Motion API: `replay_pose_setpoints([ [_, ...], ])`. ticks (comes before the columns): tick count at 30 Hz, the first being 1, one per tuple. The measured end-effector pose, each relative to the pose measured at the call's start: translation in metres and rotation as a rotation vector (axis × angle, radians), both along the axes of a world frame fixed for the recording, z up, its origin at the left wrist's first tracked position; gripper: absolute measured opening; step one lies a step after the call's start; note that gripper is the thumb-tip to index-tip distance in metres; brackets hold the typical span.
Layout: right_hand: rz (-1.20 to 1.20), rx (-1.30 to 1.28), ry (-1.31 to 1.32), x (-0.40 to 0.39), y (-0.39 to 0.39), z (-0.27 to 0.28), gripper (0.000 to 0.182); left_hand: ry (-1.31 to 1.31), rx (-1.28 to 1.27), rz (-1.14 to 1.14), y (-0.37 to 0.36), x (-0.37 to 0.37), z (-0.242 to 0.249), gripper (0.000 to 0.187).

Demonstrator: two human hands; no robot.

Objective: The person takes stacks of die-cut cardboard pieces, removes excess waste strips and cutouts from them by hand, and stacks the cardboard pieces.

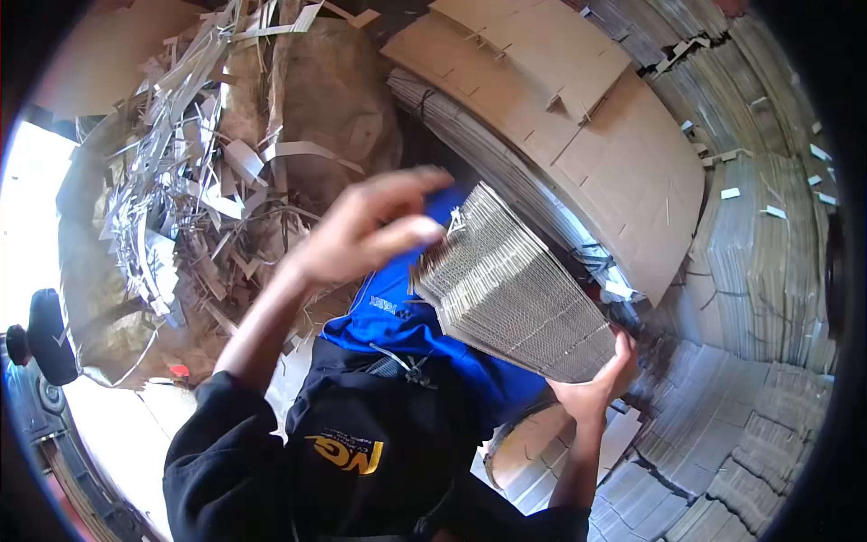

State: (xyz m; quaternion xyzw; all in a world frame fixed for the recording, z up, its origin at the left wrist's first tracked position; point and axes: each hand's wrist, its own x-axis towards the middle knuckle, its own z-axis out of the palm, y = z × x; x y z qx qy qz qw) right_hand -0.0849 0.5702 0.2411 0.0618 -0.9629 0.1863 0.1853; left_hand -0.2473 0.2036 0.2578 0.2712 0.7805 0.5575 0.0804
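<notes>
A thick stack of corrugated cardboard pieces (528, 289) is tilted across my lap, its fluted edges facing up. At its lower right end, my right hand (601, 379) grips the stack, thumb along the edge. My left hand (370, 226) is raised just off the stack's upper left end, thumb and fingers apart and slightly blurred, with nothing visible in it. Small torn scraps (459, 219) cling to that end of the stack. Blue cloth (397, 312) lies beneath it over my legs.
A large sack (334, 108) and a heap of cardboard strips (194, 172) are at the left. Flat brown cardboard sheets (560, 99) lie piled at the top. Tall bundles of stacked cardboard (763, 244) line the right side, with more bundles (750, 452) at the lower right.
</notes>
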Motion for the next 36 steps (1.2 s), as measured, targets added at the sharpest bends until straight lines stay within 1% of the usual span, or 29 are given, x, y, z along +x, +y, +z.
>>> replay_pose_setpoints([
  [2, -0.022, -0.085, -0.027, 0.005, 0.004, -0.001, 0.115, -0.122, 0.232, -0.01, 0.038, 0.01, -0.017, 0.037],
  [3, -0.038, -0.124, -0.038, 0.008, 0.007, -0.001, 0.114, -0.125, 0.243, -0.018, 0.042, 0.012, -0.018, 0.037],
  [6, -0.02, -0.152, -0.029, 0.01, 0.016, -0.003, 0.115, 0.094, 0.148, -0.013, 0.048, 0.005, -0.016, 0.028],
  [7, -0.003, -0.17, -0.038, 0.012, 0.018, -0.003, 0.115, 0.09, 0.151, -0.017, 0.051, 0.002, -0.016, 0.028],
  [10, 0.009, -0.159, -0.04, 0.012, 0.02, -0.002, 0.116, 0.51, 0.058, 0.002, 0.053, -0.012, -0.017, 0.025],
  [11, 0.016, -0.154, -0.036, 0.01, 0.019, -0.002, 0.117, 0.513, 0.056, 0.005, 0.055, -0.012, -0.017, 0.025],
  [14, 0.032, -0.163, -0.032, 0.009, 0.016, -0.001, 0.117, 0.188, 0.106, 0.133, 0.06, -0.007, -0.021, 0.027],
  [15, 0.038, -0.166, -0.027, 0.008, 0.016, 0.0, 0.117, 0.192, 0.104, 0.133, 0.06, -0.008, -0.023, 0.027],
  [18, 0.037, -0.112, -0.03, 0.006, 0.013, 0.002, 0.117, -0.454, 0.543, 0.412, 0.05, -0.013, -0.034, 0.028],
  [19, 0.036, -0.086, -0.032, 0.005, 0.012, 0.002, 0.117, -0.222, 0.418, 0.565, 0.033, -0.015, -0.03, 0.028],
  [20, 0.036, -0.091, -0.033, 0.005, 0.012, 0.002, 0.117, 0.12, 0.165, 0.772, 0.007, -0.024, -0.04, 0.022],
  [21, 0.03, -0.111, -0.028, 0.005, 0.013, 0.001, 0.117, 0.185, -0.022, 0.961, -0.031, -0.03, -0.04, 0.019],
  [22, 0.024, -0.131, -0.024, 0.006, 0.013, 0.001, 0.117, 0.249, -0.217, 1.142, -0.053, -0.032, -0.032, 0.02],
  [23, 0.017, -0.151, -0.018, 0.007, 0.014, 0.001, 0.118, 0.247, -0.225, 1.139, -0.057, -0.029, -0.029, 0.02],
  [25, -0.009, -0.143, -0.034, 0.008, 0.015, 0.0, 0.118, 0.72, -0.423, 0.897, -0.064, -0.017, -0.011, 0.029],
  [27, -0.06, -0.105, -0.05, 0.006, 0.019, -0.001, 0.119, 0.032, 0.037, 0.254, -0.024, 0.02, 0.013, 0.044],
  [28, -0.06, -0.104, -0.05, 0.004, 0.021, -0.001, 0.119, 0.02, 0.017, 0.04, -0.008, 0.032, 0.011, 0.046],
  [29, -0.052, -0.163, -0.05, 0.002, 0.023, -0.002, 0.119, 0.01, -0.003, -0.179, 0.005, 0.039, 0.007, 0.049],
  [30, -0.05, -0.22, -0.051, 0.002, 0.025, -0.002, 0.12, 0.01, 0.001, -0.189, 0.017, 0.044, -0.003, 0.049],
  [31, -0.051, -0.276, -0.053, 0.004, 0.027, -0.003, 0.12, 0.088, 0.105, -0.119, 0.028, 0.049, -0.014, 0.044],
  [32, -0.067, -0.269, -0.051, 0.007, 0.03, -0.003, 0.12, 0.166, 0.211, -0.049, 0.035, 0.049, -0.02, 0.039],
  [33, -0.074, -0.283, -0.083, 0.008, 0.033, -0.002, 0.121, 0.167, 0.222, -0.062, 0.038, 0.047, -0.022, 0.039],
  [36, -0.086, -0.301, -0.14, 0.011, 0.041, -0.001, 0.122, 0.045, 0.372, -0.034, 0.041, 0.039, -0.026, 0.039],
])
